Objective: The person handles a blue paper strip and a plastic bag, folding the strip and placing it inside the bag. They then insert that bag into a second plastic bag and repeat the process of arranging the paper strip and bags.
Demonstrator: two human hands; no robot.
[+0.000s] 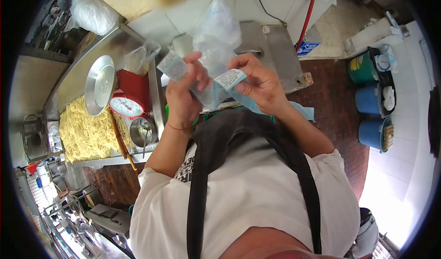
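My left hand is closed on a small pale printed label, which sticks out past the thumb and fingers. Clear plastic shows between the two hands, below the fingers. With thumb and fingers pinched, my right hand grips a light blue strip of labels, its white printed face turned up. The strip's blue tail runs under the right forearm and comes out beyond it. Just past both hands stands a bulging translucent plastic bag on the metal counter.
At the left, a red scale with a metal pan stands beside a heap of yellow noodles. A metal bowl and a wooden stick lie near it. Blue bins line the right wall.
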